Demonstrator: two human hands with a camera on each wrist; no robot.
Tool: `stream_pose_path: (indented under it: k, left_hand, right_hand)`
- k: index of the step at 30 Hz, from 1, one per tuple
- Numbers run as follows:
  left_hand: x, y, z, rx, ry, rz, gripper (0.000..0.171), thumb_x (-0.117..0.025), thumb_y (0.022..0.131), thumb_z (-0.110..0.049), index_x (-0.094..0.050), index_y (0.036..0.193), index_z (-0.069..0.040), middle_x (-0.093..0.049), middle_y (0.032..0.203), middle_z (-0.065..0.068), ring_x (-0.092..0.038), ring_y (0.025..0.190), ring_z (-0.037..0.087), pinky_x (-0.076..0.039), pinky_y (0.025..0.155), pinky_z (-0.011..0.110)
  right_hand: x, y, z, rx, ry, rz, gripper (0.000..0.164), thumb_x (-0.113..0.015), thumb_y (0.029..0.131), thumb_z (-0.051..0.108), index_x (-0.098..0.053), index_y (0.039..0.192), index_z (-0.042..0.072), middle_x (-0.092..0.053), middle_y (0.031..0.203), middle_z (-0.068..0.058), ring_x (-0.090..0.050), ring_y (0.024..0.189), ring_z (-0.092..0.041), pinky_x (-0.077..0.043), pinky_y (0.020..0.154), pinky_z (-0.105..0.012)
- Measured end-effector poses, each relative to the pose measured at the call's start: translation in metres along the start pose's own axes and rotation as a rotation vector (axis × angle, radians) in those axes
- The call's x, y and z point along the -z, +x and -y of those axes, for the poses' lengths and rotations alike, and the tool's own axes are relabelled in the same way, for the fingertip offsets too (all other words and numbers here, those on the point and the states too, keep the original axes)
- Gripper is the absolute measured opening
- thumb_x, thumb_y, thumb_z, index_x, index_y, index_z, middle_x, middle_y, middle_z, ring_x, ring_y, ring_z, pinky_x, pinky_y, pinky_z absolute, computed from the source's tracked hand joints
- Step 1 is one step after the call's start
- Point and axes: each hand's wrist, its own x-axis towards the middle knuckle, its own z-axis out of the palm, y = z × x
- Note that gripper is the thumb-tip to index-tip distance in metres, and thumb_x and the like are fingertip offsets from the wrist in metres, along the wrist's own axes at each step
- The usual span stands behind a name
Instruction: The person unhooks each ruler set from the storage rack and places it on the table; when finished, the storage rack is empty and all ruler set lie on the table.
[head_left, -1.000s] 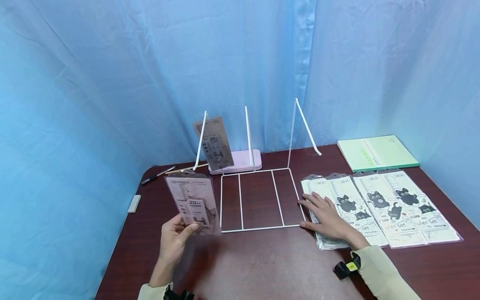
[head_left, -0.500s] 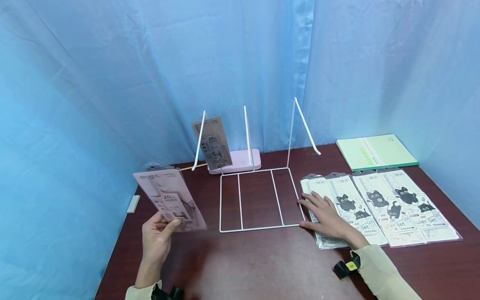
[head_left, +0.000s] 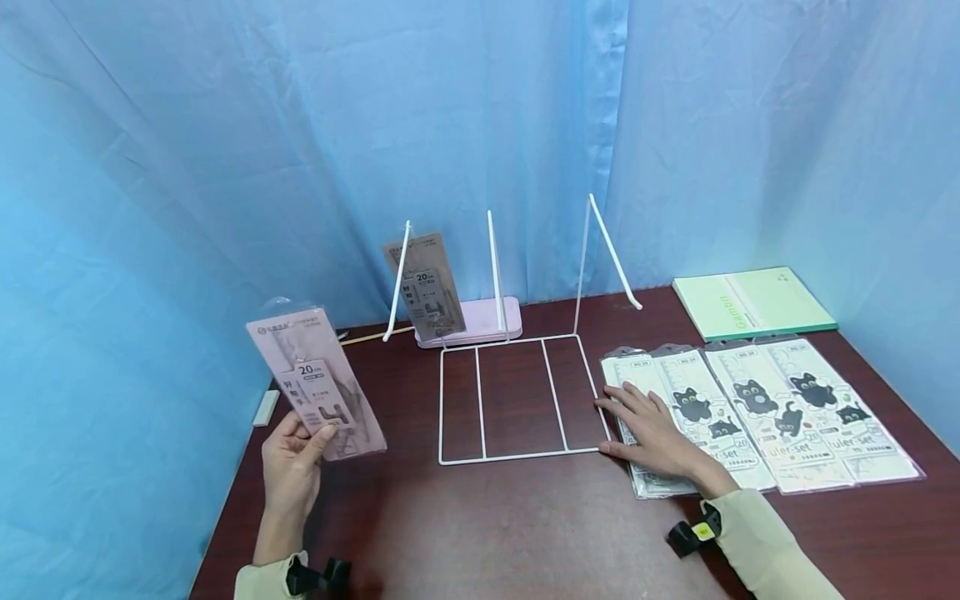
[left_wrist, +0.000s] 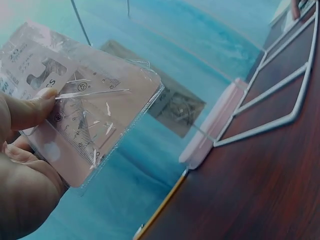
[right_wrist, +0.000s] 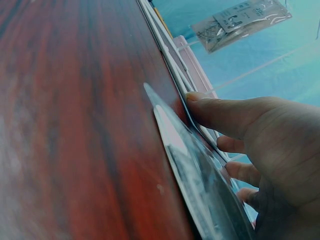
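My left hand (head_left: 291,471) pinches a pink ruler set in a clear sleeve (head_left: 311,379) between thumb and fingers, upright and tilted, above the table's left side. Clear rulers show through the sleeve (left_wrist: 107,125) in the left wrist view. A white wire rack (head_left: 517,457) with three raised prongs stands mid-table. On its left prong hangs a similar pink ruler set (head_left: 431,292). My right hand (head_left: 651,435) rests at the rack's right edge, over the nearest of several cat-print ruler sets (head_left: 693,408); its thumb (right_wrist: 205,105) touches the rack's frame.
Behind the rack lies a flat pink object (head_left: 478,332), with a thin wooden stick (head_left: 378,336) to its left. A green book (head_left: 753,304) lies at the back right. A small white block (head_left: 266,408) sits by the left edge. Blue curtains (head_left: 487,108) surround the table.
My left hand has moved left, away from the rack, carrying the pink ruler set, which tipped back midway and now faces more upright. My right hand has stayed in place.
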Motion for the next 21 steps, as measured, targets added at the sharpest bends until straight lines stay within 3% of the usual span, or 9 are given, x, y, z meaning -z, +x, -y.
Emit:
stream_pose_path:
  k: [4,13,21]
  left_hand:
    - [0.005,0.004,0.003,0.066,0.068,-0.048,0.033,-0.058,0.089,0.019,-0.064,0.110,-0.005,-0.078,0.095,-0.001,-0.075,0.083,0.006,-0.060,0.069,0.022]
    - [0.016,0.012,0.016,0.260,0.247,-0.055,0.035,-0.059,0.094,0.008,-0.054,0.124,-0.009,-0.076,0.096,-0.014,-0.073,0.083,0.001,-0.060,0.068,0.021]
    - [0.022,0.020,0.034,0.427,0.291,-0.074,0.040,-0.058,0.095,0.008,-0.048,0.132,-0.003,-0.074,0.087,-0.017,-0.070,0.079,0.002,-0.058,0.066,0.022]
  right_hand:
    - [0.000,0.000,0.000,0.001,0.003,-0.001,0.065,-0.073,0.088,0.038,-0.054,0.142,0.007,-0.045,0.153,-0.023,-0.028,0.146,-0.052,-0.018,0.111,-0.073]
    - [0.000,0.000,0.001,-0.007,0.000,0.002,0.065,-0.073,0.088,0.039,-0.054,0.142,0.008,-0.045,0.153,-0.023,-0.028,0.146,-0.051,-0.017,0.112,-0.073]
    - [0.001,0.000,0.000,0.000,-0.003,-0.009,0.065,-0.073,0.088,0.039,-0.055,0.141,0.007,-0.046,0.152,-0.023,-0.030,0.145,-0.052,-0.019,0.111,-0.074]
